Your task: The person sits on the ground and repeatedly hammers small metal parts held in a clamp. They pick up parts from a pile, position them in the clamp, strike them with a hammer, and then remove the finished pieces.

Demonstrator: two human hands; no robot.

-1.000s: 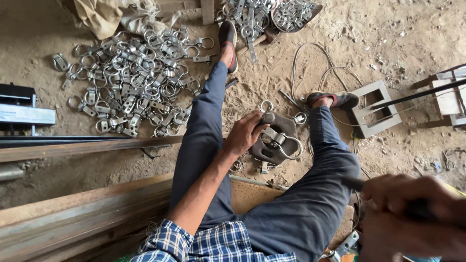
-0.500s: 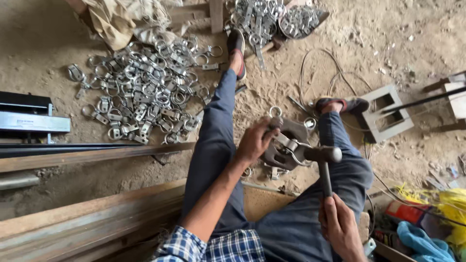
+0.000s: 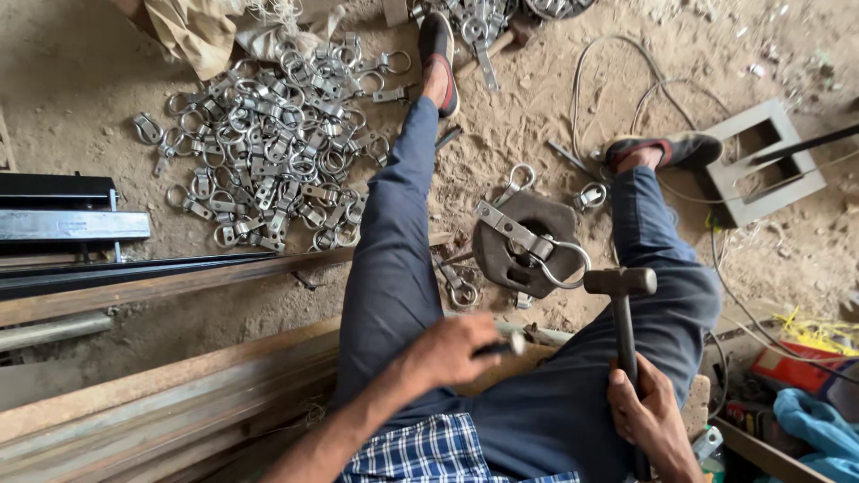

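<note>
Gripping a hammer (image 3: pixel 621 309) by its handle, the right hand (image 3: pixel 651 413) clenches low at the near right; the hammer's long axis runs near to far, head farthest, poised just beside a ring-and-strap clamp (image 3: pixel 535 249) lying on a round steel block (image 3: pixel 523 255) between the legs. The left hand (image 3: pixel 452 351) closes its grip on a small metal piece (image 3: pixel 512 343) over the left thigh. Sandy dirt floor (image 3: pixel 107 80) holds a pile of ring clamps (image 3: pixel 268 143) far left; rusty steel bars (image 3: pixel 152 394) lie near left.
</note>
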